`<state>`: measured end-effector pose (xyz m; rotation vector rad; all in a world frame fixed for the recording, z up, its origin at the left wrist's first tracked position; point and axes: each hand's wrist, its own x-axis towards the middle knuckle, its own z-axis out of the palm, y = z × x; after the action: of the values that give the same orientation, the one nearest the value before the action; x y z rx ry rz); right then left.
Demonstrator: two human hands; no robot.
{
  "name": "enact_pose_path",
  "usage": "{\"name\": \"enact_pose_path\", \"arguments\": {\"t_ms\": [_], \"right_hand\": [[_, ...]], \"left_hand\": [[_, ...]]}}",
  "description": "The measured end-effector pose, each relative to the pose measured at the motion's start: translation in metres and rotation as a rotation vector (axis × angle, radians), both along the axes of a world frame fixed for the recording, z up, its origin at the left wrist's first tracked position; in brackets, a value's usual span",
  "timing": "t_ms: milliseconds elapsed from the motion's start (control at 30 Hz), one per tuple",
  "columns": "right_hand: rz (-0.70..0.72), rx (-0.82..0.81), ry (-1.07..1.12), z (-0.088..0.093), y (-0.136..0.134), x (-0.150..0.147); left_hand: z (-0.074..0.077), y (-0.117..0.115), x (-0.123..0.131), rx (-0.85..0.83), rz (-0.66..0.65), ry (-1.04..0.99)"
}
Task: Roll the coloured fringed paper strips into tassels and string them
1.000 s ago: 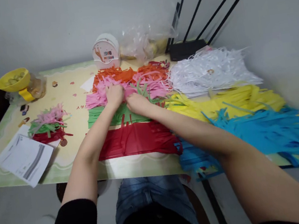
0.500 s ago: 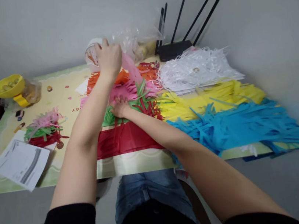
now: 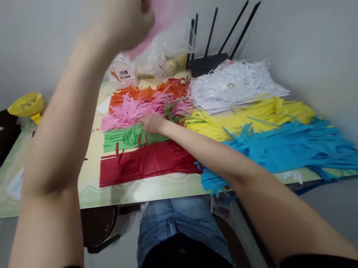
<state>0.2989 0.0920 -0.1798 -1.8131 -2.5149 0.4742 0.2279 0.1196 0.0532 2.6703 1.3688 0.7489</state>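
My left hand [image 3: 130,14] is raised high at the top of the view, closed around a blurred strip of pink tissue paper [image 3: 171,0]. My right hand [image 3: 153,123] rests fingers-down where the pink fringed tissue paper [image 3: 140,106] meets the green fringed tissue paper [image 3: 118,139]; its fingers are partly hidden but look stretched out over the pile. Nearer me lies red fringed tissue paper [image 3: 165,158]. Behind the pink pile is orange fringed tissue paper [image 3: 175,88].
Yellow [image 3: 259,116] and blue fringed paper [image 3: 287,145] lie at right, with white shredded paper [image 3: 235,82] behind. A black router [image 3: 209,63] with upright antennas stands at the wall, beside a plastic bag [image 3: 163,58]. A yellow bowl [image 3: 26,104] sits at left.
My left hand has risen, lifting the pink strip up off the pile. My right hand has shifted slightly right, and the view has tilted a little.
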Motion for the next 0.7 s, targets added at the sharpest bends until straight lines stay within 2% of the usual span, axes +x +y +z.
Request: {"name": "enact_pose_path", "arguments": {"t_ms": [67, 133, 167, 233, 300, 367, 467, 600, 700], "right_hand": [[0.028, 0.013, -0.017, 0.03, -0.039, 0.021], [0.104, 0.022, 0.032, 0.062, -0.081, 0.044], [0.135, 0.097, 0.141, 0.077, -0.099, 0.054], [0.068, 0.371, 0.27, 0.099, -0.121, 0.069], [0.045, 0.509, 0.286, 0.109, -0.124, 0.079], [0.083, 0.478, 0.248, 0.108, -0.116, 0.084], [0.074, 0.44, 0.195, 0.104, -0.11, 0.088], [0.002, 0.648, 0.119, 0.117, -0.125, 0.093], [-0.01, 0.681, 0.02, 0.128, -0.133, 0.094]], "left_hand": [[-0.031, -0.021, -0.019, -0.009, -0.013, 0.184], [-0.065, -0.034, -0.037, -0.071, -0.05, 0.234], [-0.081, -0.039, -0.045, -0.107, -0.077, 0.2], [-0.106, -0.047, -0.056, -0.151, -0.137, 0.111], [-0.12, -0.057, -0.063, -0.175, -0.185, 0.042], [-0.123, -0.068, -0.069, -0.182, -0.212, 0.025], [-0.117, -0.084, -0.082, -0.147, -0.195, 0.035], [-0.113, -0.093, -0.102, -0.112, -0.028, 0.083], [-0.113, -0.096, -0.103, -0.055, 0.025, 0.091]]}}
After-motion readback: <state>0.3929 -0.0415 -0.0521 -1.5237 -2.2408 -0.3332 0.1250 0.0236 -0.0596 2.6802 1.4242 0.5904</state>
